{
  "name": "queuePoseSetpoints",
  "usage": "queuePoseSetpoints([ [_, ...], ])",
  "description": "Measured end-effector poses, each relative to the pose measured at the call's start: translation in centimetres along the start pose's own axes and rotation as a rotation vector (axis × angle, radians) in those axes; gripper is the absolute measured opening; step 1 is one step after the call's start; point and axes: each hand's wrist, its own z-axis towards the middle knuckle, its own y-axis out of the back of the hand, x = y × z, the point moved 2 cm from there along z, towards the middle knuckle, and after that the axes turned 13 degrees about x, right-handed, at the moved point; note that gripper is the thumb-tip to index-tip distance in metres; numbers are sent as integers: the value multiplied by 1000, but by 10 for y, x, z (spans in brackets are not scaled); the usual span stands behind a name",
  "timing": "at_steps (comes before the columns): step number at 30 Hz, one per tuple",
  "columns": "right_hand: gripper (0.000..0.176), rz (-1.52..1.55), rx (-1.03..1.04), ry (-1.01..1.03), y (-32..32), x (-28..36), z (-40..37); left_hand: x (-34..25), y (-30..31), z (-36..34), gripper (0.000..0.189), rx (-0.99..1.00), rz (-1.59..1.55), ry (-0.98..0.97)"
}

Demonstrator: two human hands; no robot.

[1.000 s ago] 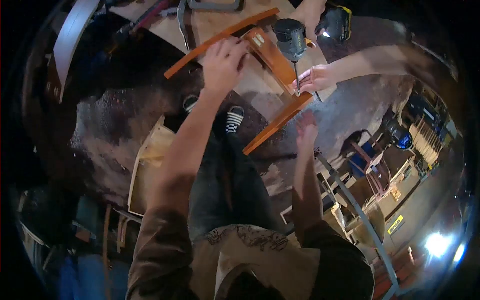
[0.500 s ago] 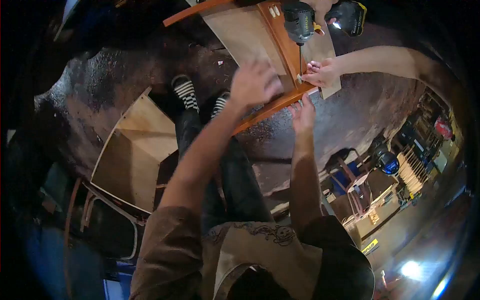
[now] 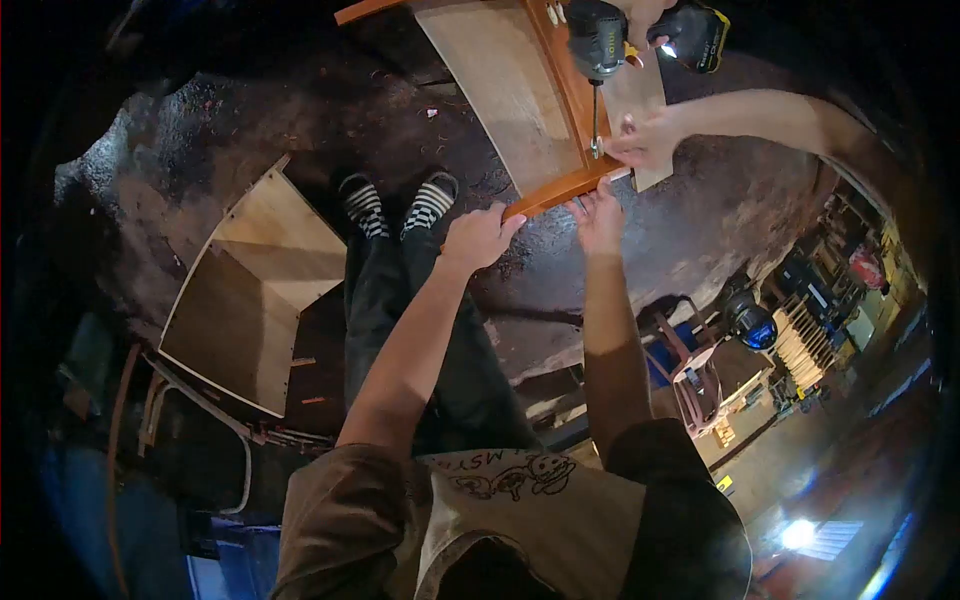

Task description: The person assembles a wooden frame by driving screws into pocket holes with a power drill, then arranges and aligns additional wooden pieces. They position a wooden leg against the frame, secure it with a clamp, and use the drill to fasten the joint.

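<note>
A reddish-brown wooden frame (image 3: 562, 188) with a pale panel (image 3: 495, 85) lies at the upper middle. My left hand (image 3: 478, 238) is closed around the left part of its near rail. Farther right, my right hand (image 3: 600, 220) grips the same rail close to its corner, with the fingers at the edge. A co-worker's hand (image 3: 645, 15) holds a power drill (image 3: 598, 40), its long bit pointing down at a small metal piece (image 3: 597, 147) near the corner. Beside that piece is a co-worker's other hand (image 3: 645, 140), slightly blurred.
An open plywood box (image 3: 235, 290) stands on the floor left of my legs. My feet in checkered socks (image 3: 430, 203) are just beyond the rail's left end. At the right are a wooden chair (image 3: 697, 390), stacked wood strips (image 3: 803, 345) and a bright lamp (image 3: 799, 534).
My left hand, blurred over the panel before, has come down and left and now holds the near rail. The frame has shifted slightly. My right hand stays at the corner.
</note>
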Motion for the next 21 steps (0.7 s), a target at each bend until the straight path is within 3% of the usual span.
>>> queuePoseSetpoints([
  [21,51,-28,-27,-53,0,-1,2,4,5,9,56,157,-76,23],
])
